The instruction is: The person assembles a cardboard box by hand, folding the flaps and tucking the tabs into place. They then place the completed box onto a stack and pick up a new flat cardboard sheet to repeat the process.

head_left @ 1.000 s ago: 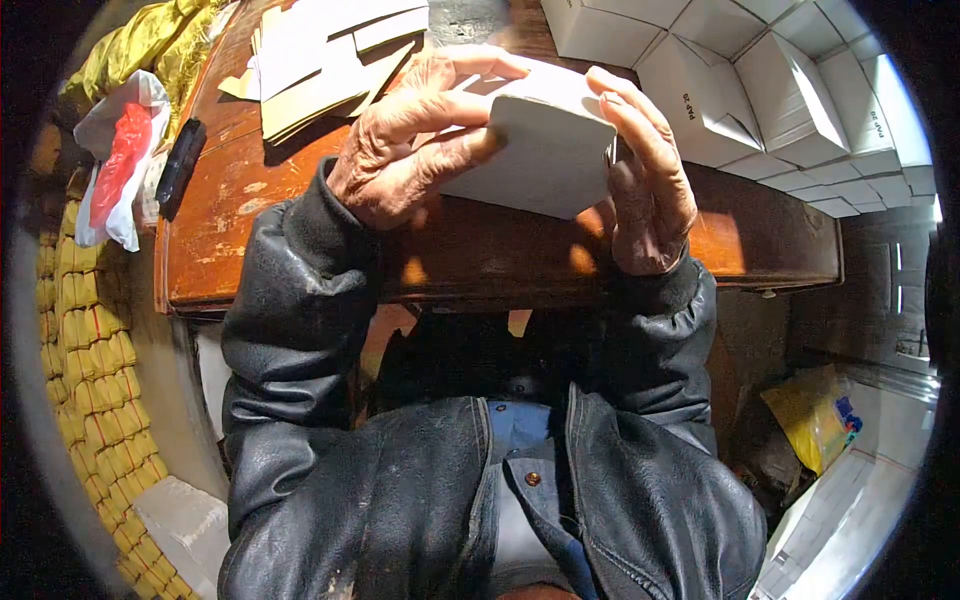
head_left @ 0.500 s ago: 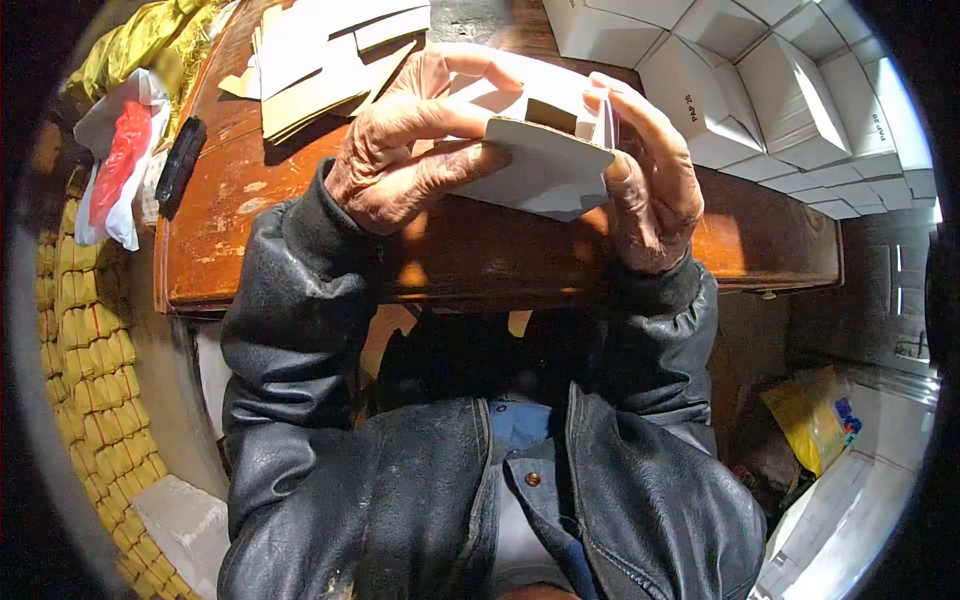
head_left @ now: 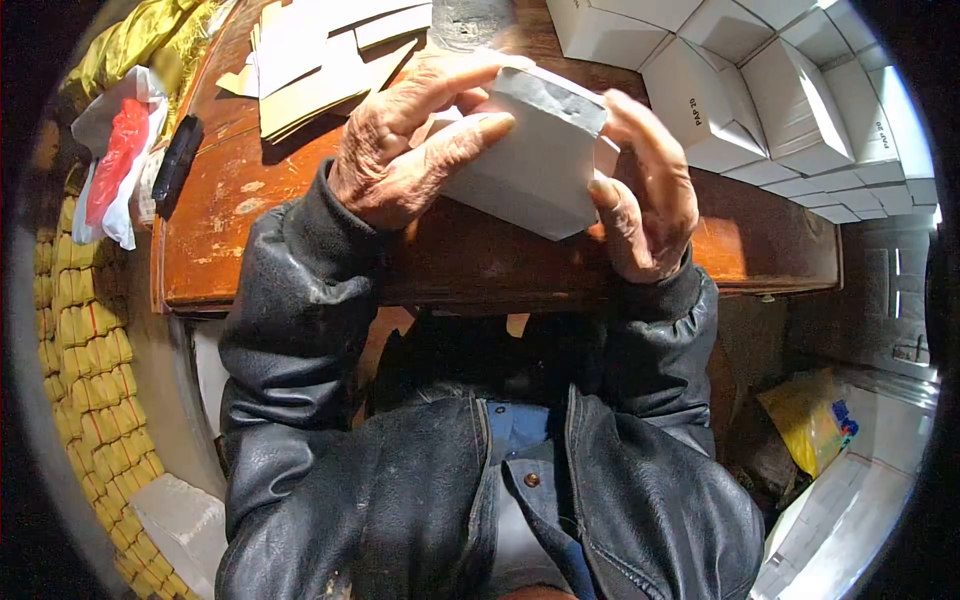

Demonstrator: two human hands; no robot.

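Observation:
Between my two hands, above the wooden table, is a small white cardboard box (head_left: pixel 535 165), held tilted. My left hand (head_left: pixel 405 140) grips its left side, the thumb lying on the broad face and the fingers behind the upper edge. At the right side, my right hand (head_left: pixel 650 190) has its thumb against the box's edge and its fingers curled round the far side, slightly blurred. The box's narrow upper end looks closed over and shows a creased edge. Its far side is hidden from me.
Flat cardboard pieces (head_left: pixel 330 60) lie stacked at the table's back left. Many finished-looking white boxes (head_left: pixel 705 105) are piled at the back right. A black object (head_left: pixel 178 165) rests at the left edge of the wooden table (head_left: pixel 240 220), near a red and white plastic bag (head_left: pixel 122 160).
The flap that stood out toward me, with an opening behind it, is now folded over the box's end. The box has tilted, and my right fingers have shifted along it.

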